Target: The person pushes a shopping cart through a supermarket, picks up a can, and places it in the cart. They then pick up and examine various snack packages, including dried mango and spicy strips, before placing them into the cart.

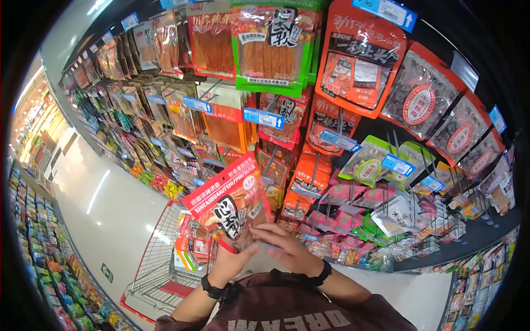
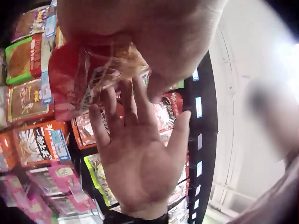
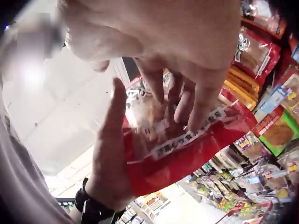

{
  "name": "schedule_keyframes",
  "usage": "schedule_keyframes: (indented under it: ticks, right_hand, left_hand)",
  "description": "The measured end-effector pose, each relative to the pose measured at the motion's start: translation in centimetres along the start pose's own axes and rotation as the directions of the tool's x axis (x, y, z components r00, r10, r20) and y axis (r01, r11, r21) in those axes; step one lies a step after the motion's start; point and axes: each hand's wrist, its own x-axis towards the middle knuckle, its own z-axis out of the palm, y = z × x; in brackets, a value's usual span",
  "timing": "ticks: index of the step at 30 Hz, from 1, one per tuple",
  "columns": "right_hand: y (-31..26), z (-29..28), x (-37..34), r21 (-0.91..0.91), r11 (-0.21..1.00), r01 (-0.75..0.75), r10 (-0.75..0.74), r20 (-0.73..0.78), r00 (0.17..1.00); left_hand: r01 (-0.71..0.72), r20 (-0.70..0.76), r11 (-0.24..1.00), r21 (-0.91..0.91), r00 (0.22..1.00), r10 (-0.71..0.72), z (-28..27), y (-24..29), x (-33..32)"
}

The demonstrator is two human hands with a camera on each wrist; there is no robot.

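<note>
A red, clear-windowed snack packet [image 1: 229, 201] with large black characters is held up in front of the person, tilted in the head view. The left hand [image 1: 232, 267] grips its lower edge, the thumb along the front. The right hand [image 1: 287, 251] has its fingers laid on the packet's lower right front. Its palm and straight fingers show in the left wrist view, where the right hand [image 2: 138, 158] reaches up to the packet [image 2: 110, 70]. In the right wrist view, fingertips touch the clear window of the packet [image 3: 173, 163].
A shopping cart [image 1: 165, 276] with several packets in it stands at the left. Hanging racks of snack packets [image 1: 273, 47] fill the wall ahead, with blue price tags [image 1: 264, 118]. Another stocked shelf [image 1: 49, 259] lines the far left, across the shiny aisle floor [image 1: 91, 187].
</note>
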Motion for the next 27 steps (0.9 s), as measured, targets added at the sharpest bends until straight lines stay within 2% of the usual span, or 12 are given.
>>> schedule_keyframes:
  ticks: [3,5,9,13,16,17,18,19,21,23,24,27]
  right_hand:
    - [-0.3,-0.5,-1.3,0.042,0.984,-0.174,0.177,-0.072,0.982]
    - [-0.5,0.1,-1.7,0.022,0.991,-0.132,0.124,-0.531,0.838]
    - [-0.4,-1.5,-4.5,0.356,0.889,-0.29,0.378,-0.209,0.902]
    - [-0.9,-2.5,-5.8,0.291,0.913,-0.285,0.365,-0.271,0.891]
    - [0.5,-3.2,-6.7,0.335,0.895,-0.296,0.395,-0.285,0.873]
    - [0.2,-3.4,-6.8,0.361,0.891,-0.274,0.394,-0.316,0.863]
    - [0.4,-3.5,-7.2,0.378,0.887,-0.266,0.395,-0.318,0.862]
    - [0.6,-3.7,-7.4,0.325,0.917,-0.229,0.351,-0.391,0.851]
    - [0.3,-3.8,-7.9,0.276,0.944,-0.18,0.296,-0.47,0.831]
    - [-1.1,-3.2,-8.9,0.225,0.966,-0.129,0.193,-0.291,0.937]
    - [-1.0,-2.8,-8.7,0.156,0.985,0.072,-0.041,-0.192,0.981]
    - [-1.1,-3.6,-9.2,-0.083,0.988,0.134,-0.135,-0.005,0.991]
  left_hand:
    - [0.169,-0.122,0.984,-0.062,0.977,-0.176,0.6,0.2,-0.4]
    - [0.135,-0.122,0.985,-0.103,0.982,-0.148,2.0,0.4,-0.7]
    - [0.187,-0.054,0.938,-0.293,0.976,-0.212,4.8,0.7,-1.6]
    - [0.134,-0.014,0.96,-0.245,0.99,-0.141,6.5,0.2,-1.5]
    - [0.129,-0.055,0.982,-0.137,0.989,-0.137,8.0,-0.2,-1.5]
    - [0.252,-0.05,0.968,0.016,0.967,-0.251,8.0,0.0,-1.6]
    - [0.066,-0.168,0.978,0.2,0.985,-0.033,9.1,0.3,-1.5]
    - [-0.105,-0.232,0.912,0.395,0.95,0.21,10.2,0.5,-1.2]
    - [-0.06,-0.217,0.939,0.34,0.966,0.14,10.5,0.2,-1.9]
    - [-0.148,0.03,0.914,0.378,0.989,0.147,11.5,0.8,-3.1]
    - [-0.101,-0.008,0.972,0.215,0.994,0.105,12.5,0.1,-4.2]
    - [0.092,-0.216,0.991,0.092,0.974,-0.071,10.6,-0.5,-4.1]
